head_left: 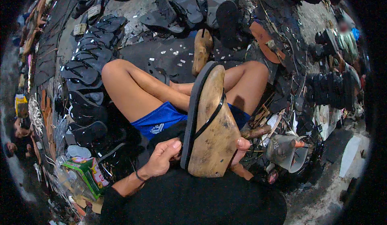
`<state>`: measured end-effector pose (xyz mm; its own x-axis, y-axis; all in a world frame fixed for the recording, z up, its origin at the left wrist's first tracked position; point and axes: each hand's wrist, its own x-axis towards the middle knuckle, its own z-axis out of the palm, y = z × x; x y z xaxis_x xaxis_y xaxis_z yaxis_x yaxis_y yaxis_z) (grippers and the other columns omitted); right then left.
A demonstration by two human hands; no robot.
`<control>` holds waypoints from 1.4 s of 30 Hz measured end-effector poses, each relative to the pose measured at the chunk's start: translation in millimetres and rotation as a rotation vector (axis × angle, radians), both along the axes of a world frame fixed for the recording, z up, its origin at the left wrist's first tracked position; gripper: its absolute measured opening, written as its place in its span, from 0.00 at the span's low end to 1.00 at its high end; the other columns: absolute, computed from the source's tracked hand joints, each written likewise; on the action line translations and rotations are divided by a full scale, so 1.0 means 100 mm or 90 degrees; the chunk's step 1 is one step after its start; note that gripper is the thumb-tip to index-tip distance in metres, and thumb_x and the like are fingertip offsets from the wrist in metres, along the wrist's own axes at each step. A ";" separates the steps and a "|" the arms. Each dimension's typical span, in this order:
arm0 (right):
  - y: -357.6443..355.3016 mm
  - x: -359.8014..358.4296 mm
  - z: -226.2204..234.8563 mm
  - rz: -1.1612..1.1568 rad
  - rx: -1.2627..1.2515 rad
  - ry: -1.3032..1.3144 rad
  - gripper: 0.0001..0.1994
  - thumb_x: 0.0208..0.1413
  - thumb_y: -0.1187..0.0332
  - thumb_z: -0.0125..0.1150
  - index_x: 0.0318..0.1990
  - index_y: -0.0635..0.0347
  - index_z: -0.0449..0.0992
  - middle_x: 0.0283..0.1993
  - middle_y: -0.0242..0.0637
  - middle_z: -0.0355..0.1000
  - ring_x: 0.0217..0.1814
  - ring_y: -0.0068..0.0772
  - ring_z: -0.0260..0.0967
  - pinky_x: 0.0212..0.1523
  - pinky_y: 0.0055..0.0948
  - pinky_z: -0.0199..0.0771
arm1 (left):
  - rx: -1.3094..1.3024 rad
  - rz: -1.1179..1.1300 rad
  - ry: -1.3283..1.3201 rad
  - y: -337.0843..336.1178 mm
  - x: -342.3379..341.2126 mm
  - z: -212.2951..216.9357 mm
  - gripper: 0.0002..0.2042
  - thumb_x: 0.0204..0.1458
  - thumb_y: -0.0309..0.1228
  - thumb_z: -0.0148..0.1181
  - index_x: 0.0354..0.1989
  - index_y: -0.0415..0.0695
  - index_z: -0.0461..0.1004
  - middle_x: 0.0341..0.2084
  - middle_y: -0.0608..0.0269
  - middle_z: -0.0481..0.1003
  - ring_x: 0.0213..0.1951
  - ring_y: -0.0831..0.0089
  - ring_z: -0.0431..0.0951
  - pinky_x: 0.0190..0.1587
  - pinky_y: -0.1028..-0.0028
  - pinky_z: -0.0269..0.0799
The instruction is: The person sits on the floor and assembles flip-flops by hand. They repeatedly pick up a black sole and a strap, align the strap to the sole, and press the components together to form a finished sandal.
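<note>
Between my two hands a wooden shoe last (217, 140) stands nearly upright over my lap, its toe end pointing away from me. A dark flip-flop sole (194, 116) lies along the last's left side, and a thin black strap (212, 118) crosses the wood at a slant. My left hand (163, 158) is closed at the sole's lower left edge, thumb on top and the other fingers mostly hidden. Around the last's lower right edge my right hand (240, 150) is gripping, with its thumb showing. Beyond, a second wooden last (202, 51) lies on a dark mat.
Black flip-flops (86, 71) line the left side, and several dark sandals (187, 7) lie at the back. A brown sole (266, 43) rests at the back right. A clear plastic container (284, 152) stands on the right, and a green box (86, 176) sits at the lower left.
</note>
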<state>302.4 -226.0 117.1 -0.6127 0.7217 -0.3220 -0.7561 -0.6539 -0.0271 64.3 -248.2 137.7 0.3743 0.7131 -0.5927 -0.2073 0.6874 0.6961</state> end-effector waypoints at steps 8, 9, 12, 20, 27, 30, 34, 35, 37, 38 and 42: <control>0.32 -0.05 -0.05 -0.002 0.255 -0.339 0.42 0.47 0.61 0.60 0.68 0.67 0.47 0.66 0.49 0.57 0.66 0.47 0.57 0.65 0.43 0.58 | 0.116 0.037 -0.147 0.25 0.12 -0.23 0.31 0.60 0.49 0.51 0.66 0.42 0.57 0.55 0.63 0.66 0.53 0.76 0.65 0.54 0.77 0.62; 0.40 -0.07 -0.09 -0.010 0.324 -0.418 0.42 0.47 0.62 0.61 0.68 0.67 0.46 0.66 0.49 0.57 0.67 0.46 0.56 0.65 0.42 0.58 | 0.119 0.092 -0.165 0.20 0.16 -0.30 0.33 0.60 0.49 0.52 0.68 0.42 0.54 0.59 0.63 0.62 0.58 0.75 0.62 0.58 0.76 0.58; 0.71 -0.19 -0.16 -0.017 0.492 -0.564 0.42 0.49 0.65 0.61 0.69 0.67 0.44 0.68 0.48 0.55 0.69 0.45 0.53 0.67 0.41 0.55 | 0.186 0.150 -0.020 0.30 -0.06 -0.39 0.32 0.58 0.40 0.55 0.67 0.38 0.53 0.61 0.57 0.62 0.61 0.71 0.62 0.63 0.71 0.56; 0.58 -0.96 -0.99 0.169 0.422 -0.621 0.37 0.41 0.74 0.69 0.61 0.68 0.56 0.55 0.41 0.64 0.58 0.33 0.63 0.59 0.33 0.64 | 0.263 0.165 0.261 0.29 -0.23 -0.82 0.26 0.49 0.20 0.58 0.59 0.34 0.62 0.51 0.57 0.69 0.54 0.73 0.68 0.58 0.72 0.62; 0.53 -0.90 -1.14 0.162 0.484 -0.720 0.38 0.40 0.71 0.70 0.59 0.68 0.55 0.51 0.44 0.65 0.55 0.35 0.65 0.57 0.35 0.65 | 0.060 0.267 0.056 0.24 -0.21 -1.02 0.20 0.52 0.20 0.54 0.56 0.36 0.65 0.48 0.61 0.70 0.51 0.75 0.69 0.57 0.73 0.63; 0.65 -0.96 -0.94 0.193 0.446 -0.694 0.39 0.40 0.71 0.70 0.60 0.67 0.54 0.54 0.44 0.64 0.57 0.37 0.63 0.59 0.36 0.63 | 0.078 0.290 0.079 0.20 -0.21 -1.10 0.21 0.52 0.23 0.57 0.56 0.36 0.66 0.48 0.61 0.71 0.50 0.73 0.70 0.56 0.73 0.64; 0.79 -0.82 -0.20 0.087 0.525 -0.589 0.54 0.41 0.63 0.76 0.69 0.67 0.41 0.64 0.48 0.57 0.67 0.41 0.55 0.66 0.36 0.56 | 0.158 0.270 -0.037 0.27 -0.49 -0.63 0.31 0.52 0.30 0.60 0.65 0.38 0.57 0.56 0.59 0.65 0.56 0.71 0.66 0.60 0.69 0.59; 0.83 -0.82 -0.09 0.048 0.520 -0.577 0.51 0.44 0.63 0.74 0.69 0.67 0.42 0.65 0.48 0.57 0.67 0.41 0.55 0.66 0.36 0.55 | 0.239 0.259 -0.085 0.42 -0.53 -0.48 0.33 0.53 0.33 0.59 0.67 0.39 0.54 0.59 0.58 0.63 0.58 0.70 0.65 0.61 0.68 0.58; 0.92 -0.80 0.01 0.123 0.475 -0.547 0.40 0.52 0.65 0.67 0.67 0.69 0.48 0.63 0.48 0.60 0.66 0.39 0.57 0.66 0.34 0.55 | 0.330 0.293 -0.216 0.71 -0.56 -0.39 0.35 0.55 0.37 0.57 0.69 0.39 0.49 0.63 0.57 0.57 0.62 0.69 0.61 0.64 0.67 0.55; 0.95 -0.88 0.04 0.146 0.538 -0.603 0.39 0.53 0.66 0.66 0.67 0.69 0.48 0.63 0.48 0.61 0.66 0.38 0.58 0.66 0.34 0.55 | 0.338 0.345 -0.309 0.84 -0.56 -0.50 0.35 0.57 0.38 0.55 0.69 0.40 0.47 0.65 0.57 0.55 0.63 0.69 0.58 0.65 0.67 0.53; 1.11 -1.03 0.00 0.136 0.661 -0.721 0.32 0.55 0.69 0.63 0.64 0.69 0.55 0.60 0.45 0.65 0.62 0.36 0.62 0.64 0.32 0.58 | 0.283 0.582 -0.069 1.25 -0.39 -0.50 0.29 0.65 0.40 0.43 0.69 0.37 0.47 0.67 0.58 0.51 0.66 0.67 0.52 0.68 0.69 0.45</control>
